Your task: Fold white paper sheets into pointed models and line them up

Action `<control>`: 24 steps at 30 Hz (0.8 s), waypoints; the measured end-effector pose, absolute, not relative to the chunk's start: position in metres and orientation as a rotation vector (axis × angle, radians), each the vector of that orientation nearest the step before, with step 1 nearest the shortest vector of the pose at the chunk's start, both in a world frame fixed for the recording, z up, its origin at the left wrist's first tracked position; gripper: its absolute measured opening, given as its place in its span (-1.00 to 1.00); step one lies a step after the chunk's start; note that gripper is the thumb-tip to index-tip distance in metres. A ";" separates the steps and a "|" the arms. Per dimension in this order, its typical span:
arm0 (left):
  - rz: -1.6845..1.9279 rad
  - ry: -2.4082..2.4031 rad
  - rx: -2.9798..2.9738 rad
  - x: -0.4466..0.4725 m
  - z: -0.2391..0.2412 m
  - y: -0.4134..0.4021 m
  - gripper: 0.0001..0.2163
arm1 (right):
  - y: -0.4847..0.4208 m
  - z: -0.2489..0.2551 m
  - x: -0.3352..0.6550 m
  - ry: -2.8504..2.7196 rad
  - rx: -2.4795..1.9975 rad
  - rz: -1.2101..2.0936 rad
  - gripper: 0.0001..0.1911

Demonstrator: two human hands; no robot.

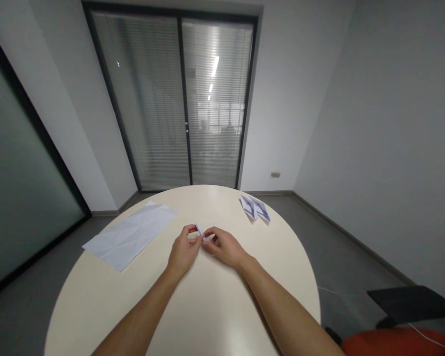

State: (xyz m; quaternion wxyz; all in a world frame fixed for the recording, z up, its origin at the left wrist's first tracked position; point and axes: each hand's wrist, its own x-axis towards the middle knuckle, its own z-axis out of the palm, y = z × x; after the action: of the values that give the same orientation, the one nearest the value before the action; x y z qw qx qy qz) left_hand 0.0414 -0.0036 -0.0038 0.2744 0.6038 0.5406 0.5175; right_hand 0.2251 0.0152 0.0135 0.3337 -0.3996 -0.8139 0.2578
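A small, narrow piece of folded white paper (199, 229) is held above the middle of the round, cream-coloured, smooth tabletop (215, 301). It is pinched between the thumb and fingers of the left hand (182, 251), and its near end is pinched by the fingers of the right hand (227, 247); the two hands are brought close together. To the left, a large, creased sheet of white paper (133, 235) is laid flat. Near the far right edge, a folded white paper piece with dark grey-blue markings (255, 207) is set down, well apart from both hands.
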 end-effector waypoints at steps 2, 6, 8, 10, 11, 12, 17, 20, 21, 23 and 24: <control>1.396 1.435 1.600 0.042 -0.005 -0.002 -0.65 | 0.015 0.014 0.225 -2.116 -1.027 0.674 -0.68; 1.406 1.349 1.589 0.041 -0.008 -0.001 -0.64 | 0.016 0.012 0.225 -2.089 -1.023 0.684 -0.61; 1.403 1.303 1.582 0.041 -0.008 -0.001 -0.64 | 0.017 0.011 0.225 -2.084 -1.025 0.686 -0.61; 1.395 1.267 1.575 0.041 -0.008 -0.002 -0.63 | 0.018 0.011 0.225 -2.088 -1.037 0.670 -0.61; 1.392 1.253 1.572 0.042 -0.008 -0.002 -0.63 | 0.018 0.011 0.226 -2.092 -1.042 0.659 -0.61; 1.390 1.241 1.571 0.042 -0.007 -0.003 -0.63 | 0.018 0.011 0.226 -2.095 -1.045 0.651 -0.61; 1.401 1.193 1.548 0.046 -0.002 -0.006 -0.64 | 0.017 0.013 0.226 -2.090 -1.007 0.680 -0.56; 1.405 1.159 1.528 0.047 -0.001 -0.006 -0.62 | 0.018 0.012 0.226 -2.067 -0.993 0.713 -0.55; 1.400 1.152 1.526 0.047 -0.001 -0.006 -0.62 | 0.018 0.012 0.226 -2.061 -0.991 0.723 -0.54; 1.385 1.152 1.524 0.046 -0.002 -0.006 -0.61 | 0.018 0.012 0.226 -2.055 -0.986 0.736 -0.54; 1.379 1.154 1.522 0.046 -0.002 -0.006 -0.60 | 0.018 0.012 0.226 -2.054 -0.982 0.738 -0.55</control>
State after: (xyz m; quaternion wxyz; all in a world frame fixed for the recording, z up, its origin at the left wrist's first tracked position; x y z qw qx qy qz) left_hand 0.0463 -0.0057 -0.0020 0.3828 0.5970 0.4526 0.5406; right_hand 0.2265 0.0179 0.0120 0.3653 -0.3820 -0.7989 0.2871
